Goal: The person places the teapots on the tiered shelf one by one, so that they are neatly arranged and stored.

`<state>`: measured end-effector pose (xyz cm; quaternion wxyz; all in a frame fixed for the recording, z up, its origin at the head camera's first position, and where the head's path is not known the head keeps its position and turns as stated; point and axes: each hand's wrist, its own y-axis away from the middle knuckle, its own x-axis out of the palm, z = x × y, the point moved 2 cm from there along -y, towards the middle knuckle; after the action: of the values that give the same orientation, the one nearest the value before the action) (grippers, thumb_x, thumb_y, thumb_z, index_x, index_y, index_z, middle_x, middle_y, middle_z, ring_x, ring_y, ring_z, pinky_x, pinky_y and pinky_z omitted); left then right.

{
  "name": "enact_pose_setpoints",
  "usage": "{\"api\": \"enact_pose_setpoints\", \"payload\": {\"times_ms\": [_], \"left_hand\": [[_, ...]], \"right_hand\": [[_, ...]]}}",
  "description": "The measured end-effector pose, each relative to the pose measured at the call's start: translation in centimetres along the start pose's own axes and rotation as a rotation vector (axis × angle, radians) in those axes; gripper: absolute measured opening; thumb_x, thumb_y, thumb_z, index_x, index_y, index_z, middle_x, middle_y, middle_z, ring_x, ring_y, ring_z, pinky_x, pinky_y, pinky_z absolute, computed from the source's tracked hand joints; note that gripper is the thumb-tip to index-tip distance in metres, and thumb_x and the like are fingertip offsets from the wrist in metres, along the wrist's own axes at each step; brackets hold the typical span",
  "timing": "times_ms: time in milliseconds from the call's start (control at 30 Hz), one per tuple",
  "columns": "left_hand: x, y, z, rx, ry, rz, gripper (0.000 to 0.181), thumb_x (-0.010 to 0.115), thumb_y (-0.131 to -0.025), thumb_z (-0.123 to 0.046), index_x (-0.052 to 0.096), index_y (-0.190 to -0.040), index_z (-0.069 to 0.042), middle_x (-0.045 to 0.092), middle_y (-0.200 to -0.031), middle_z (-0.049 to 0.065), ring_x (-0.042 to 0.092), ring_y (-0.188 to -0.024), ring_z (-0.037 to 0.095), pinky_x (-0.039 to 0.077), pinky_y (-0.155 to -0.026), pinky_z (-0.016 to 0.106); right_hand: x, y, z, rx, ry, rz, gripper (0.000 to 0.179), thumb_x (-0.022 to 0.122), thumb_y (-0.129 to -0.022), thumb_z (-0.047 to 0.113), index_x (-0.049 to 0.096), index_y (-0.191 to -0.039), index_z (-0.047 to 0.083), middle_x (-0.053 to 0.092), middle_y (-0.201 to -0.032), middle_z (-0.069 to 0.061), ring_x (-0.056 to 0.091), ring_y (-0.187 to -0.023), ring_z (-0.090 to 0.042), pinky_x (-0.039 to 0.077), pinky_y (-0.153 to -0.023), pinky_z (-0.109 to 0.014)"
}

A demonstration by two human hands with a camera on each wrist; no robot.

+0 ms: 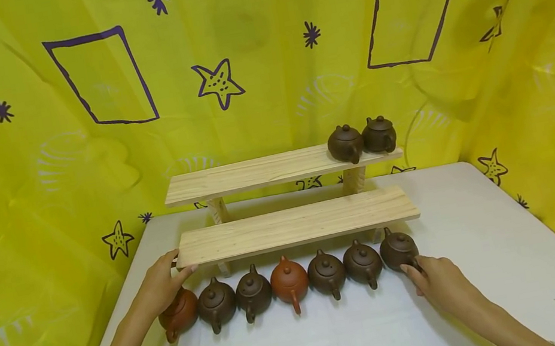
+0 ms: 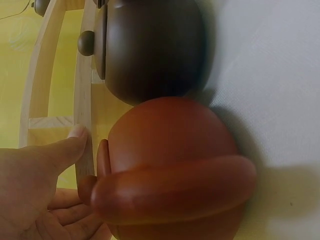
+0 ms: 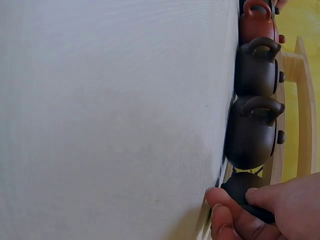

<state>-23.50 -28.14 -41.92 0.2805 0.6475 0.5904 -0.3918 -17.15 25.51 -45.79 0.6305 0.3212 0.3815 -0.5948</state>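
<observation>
A two-tier wooden shelf (image 1: 297, 226) stands on the table, with a row of small clay teapots along its front. My left hand (image 1: 161, 285) grips the left end of the lower board, its thumb (image 2: 75, 142) on the front edge. Just under that hand sits a reddish-brown teapot (image 1: 182, 314), partly hidden by it in the head view. At the other end of the row, my right hand (image 1: 444, 282) pinches the handle of a dark brown teapot (image 1: 397, 248). That handle is mostly covered by the fingers in the right wrist view.
Between the hands stand several more teapots, dark brown ones (image 1: 326, 273) and an orange-red one (image 1: 289, 280) in the middle. Two dark teapots (image 1: 345, 143) sit at the right end of the upper board (image 1: 256, 173). A yellow patterned curtain (image 1: 262, 78) surrounds the white table (image 1: 484, 237).
</observation>
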Motion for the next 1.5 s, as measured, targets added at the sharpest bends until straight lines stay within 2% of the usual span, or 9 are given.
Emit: {"api": "enact_pose_setpoints", "payload": {"times_ms": [233, 333, 533, 767, 1100, 1333, 1500], "left_hand": [[0.0, 0.1, 0.0, -0.006, 0.007, 0.000, 0.065, 0.068, -0.105, -0.027, 0.045, -0.146, 0.017, 0.054, -0.142, 0.041, 0.051, -0.134, 0.059, 0.044, -0.109, 0.070], [0.1, 0.0, 0.0, 0.001, 0.003, -0.002, 0.065, 0.068, -0.105, -0.029, 0.046, -0.146, 0.017, 0.055, -0.141, 0.040, 0.052, -0.133, 0.058, 0.045, -0.108, 0.070], [0.2, 0.0, 0.1, -0.002, -0.002, 0.001, 0.065, 0.068, -0.105, -0.028, 0.046, -0.146, 0.017, 0.054, -0.142, 0.041, 0.052, -0.133, 0.058, 0.044, -0.109, 0.070], [0.1, -0.1, 0.1, -0.034, -0.009, 0.017, 0.069, 0.069, -0.104, -0.030, 0.043, -0.148, 0.017, 0.050, -0.146, 0.042, 0.047, -0.137, 0.059, 0.043, -0.110, 0.070], [-0.1, -0.1, 0.1, -0.037, -0.024, 0.015, 0.069, 0.069, -0.104, -0.029, 0.043, -0.147, 0.018, 0.049, -0.146, 0.043, 0.048, -0.136, 0.059, 0.044, -0.110, 0.070], [-0.2, -0.2, -0.1, -0.027, -0.024, 0.016, 0.068, 0.070, -0.104, -0.030, 0.044, -0.146, 0.017, 0.052, -0.144, 0.042, 0.049, -0.135, 0.059, 0.045, -0.108, 0.069], [-0.2, -0.3, 0.0, -0.028, -0.024, 0.017, 0.068, 0.070, -0.104, -0.031, 0.045, -0.145, 0.017, 0.053, -0.143, 0.041, 0.050, -0.135, 0.058, 0.045, -0.108, 0.069]], "right_hand": [[-0.2, 0.4, 0.3, -0.008, 0.012, 0.005, 0.035, 0.058, -0.110, 0.024, 0.054, -0.078, 0.010, 0.056, -0.060, 0.005, 0.048, -0.054, -0.013, 0.041, -0.053, -0.026], [-0.6, 0.6, 0.5, -0.033, 0.014, -0.019, 0.035, 0.059, -0.110, 0.023, 0.054, -0.077, 0.011, 0.056, -0.060, 0.007, 0.047, -0.053, -0.012, 0.040, -0.051, -0.026], [-1.8, 0.9, 1.4, -0.099, 0.001, -0.070, 0.034, 0.062, -0.108, 0.018, 0.053, -0.075, 0.013, 0.058, -0.060, 0.008, 0.042, -0.049, -0.007, 0.037, -0.046, -0.023], [-3.8, 0.4, 3.3, -0.140, -0.006, -0.080, 0.036, 0.058, -0.110, 0.024, 0.054, -0.075, 0.015, 0.060, -0.062, 0.008, 0.038, -0.049, -0.006, 0.035, -0.047, -0.023], [-6.0, -2.9, 7.4, -0.211, -0.006, -0.121, 0.038, 0.057, -0.111, 0.029, 0.058, -0.077, 0.012, 0.062, -0.063, 0.005, 0.044, -0.052, -0.012, 0.038, -0.050, -0.026], [-6.8, -6.3, 10.6, -0.238, -0.021, -0.126, 0.039, 0.057, -0.111, 0.027, 0.058, -0.077, 0.007, 0.066, -0.064, 0.000, 0.051, -0.055, -0.015, 0.041, -0.053, -0.030], [-6.9, -8.9, 12.4, -0.256, -0.031, -0.126, 0.036, 0.057, -0.111, 0.024, 0.062, -0.081, 0.004, 0.072, -0.070, -0.007, 0.051, -0.054, -0.017, 0.042, -0.053, -0.031]]}}
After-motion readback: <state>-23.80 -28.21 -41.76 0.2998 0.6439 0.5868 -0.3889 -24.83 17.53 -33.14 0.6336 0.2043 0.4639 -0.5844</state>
